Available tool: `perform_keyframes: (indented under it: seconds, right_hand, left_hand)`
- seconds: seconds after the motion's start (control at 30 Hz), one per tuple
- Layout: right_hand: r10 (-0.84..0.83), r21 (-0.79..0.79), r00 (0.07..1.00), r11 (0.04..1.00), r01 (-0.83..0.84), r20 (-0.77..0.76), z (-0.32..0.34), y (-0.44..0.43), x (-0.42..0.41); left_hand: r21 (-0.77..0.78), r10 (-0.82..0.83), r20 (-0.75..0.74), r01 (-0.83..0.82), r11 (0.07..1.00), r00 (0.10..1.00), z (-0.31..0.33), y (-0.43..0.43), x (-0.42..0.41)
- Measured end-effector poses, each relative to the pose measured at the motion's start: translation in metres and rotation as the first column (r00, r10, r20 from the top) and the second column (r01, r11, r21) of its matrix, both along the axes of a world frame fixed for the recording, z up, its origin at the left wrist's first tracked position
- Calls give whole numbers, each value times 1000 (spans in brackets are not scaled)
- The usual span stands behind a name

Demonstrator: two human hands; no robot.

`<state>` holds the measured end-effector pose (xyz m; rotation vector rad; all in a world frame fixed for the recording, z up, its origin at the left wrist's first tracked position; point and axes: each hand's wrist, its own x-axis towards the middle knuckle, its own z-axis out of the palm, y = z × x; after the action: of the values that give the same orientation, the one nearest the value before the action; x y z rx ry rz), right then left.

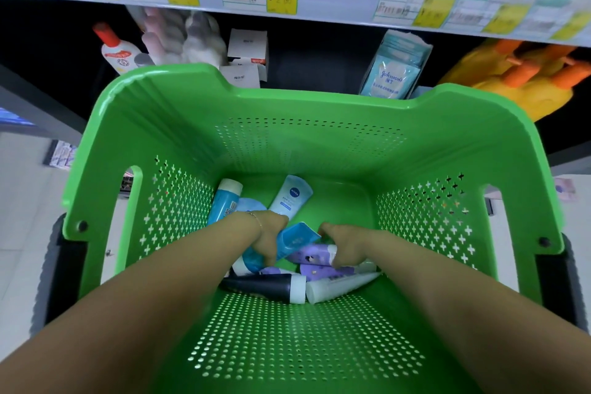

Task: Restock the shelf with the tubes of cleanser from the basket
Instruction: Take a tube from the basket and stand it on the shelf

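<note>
Tubes of cleanser [319, 272] are heaped at the bottom of the green basket [166, 83], which is set before the shelf [335, 6]. Furthest left of the grips, a pale blue tube [224, 201] with a white cap is propped against the perforated wall. A NIVEA tube [289, 197] is laid just beyond the left hand [270, 240]. That hand is closed, with its fingers curled round a blue tube [295, 238] whose flat end is raised out of the heap. A thin bracelet [256, 219] is worn at the wrist. Beneath this grip, nearer the wearer, a black tube [265, 286] with a white cap is laid flat. Just right of the blue tube, the right hand [347, 246] is curled down over the capped end of a purple tube [310, 254], which is clasped by the fingers; how firmly cannot be told. Below that grip a white tube [339, 286] is laid end to end with the black one. On the shelf beyond the grips, white boxes [248, 54] and Johnson's sachets [393, 73] are stood well apart.
</note>
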<state>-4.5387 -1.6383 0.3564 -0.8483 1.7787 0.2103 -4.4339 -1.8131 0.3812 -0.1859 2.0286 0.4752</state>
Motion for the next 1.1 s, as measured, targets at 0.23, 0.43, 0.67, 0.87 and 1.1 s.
perform_keyframes:
  seconds: [0.23, 0.43, 0.67, 0.87, 1.1]
  right_hand:
    - [292, 124, 940, 954, -273, -179, 11, -3, -4]
    - [-7, -13, 975, 1000, 4, -221, 34, -18, -28]
    - [-439, -339, 898, 847, 409, -11, 61, -41, -35]
    - [-520, -420, 849, 753, 506, 90, 93, -50, -42]
    - [-501, -589, 860, 666, 457, 102, 144, -49, -46]
  left_hand:
    - [37, 158, 40, -160, 986, 987, 13, -16, -7]
    - [16, 204, -44, -204, 979, 978, 36, -29, -23]
    - [-22, 264, -279, -281, 959, 923, 62, -46, -30]
    - [-31, 297, -407, -338, 941, 864, 93, -51, -36]
    - [288, 551, -436, -470, 834, 711, 126, -46, -32]
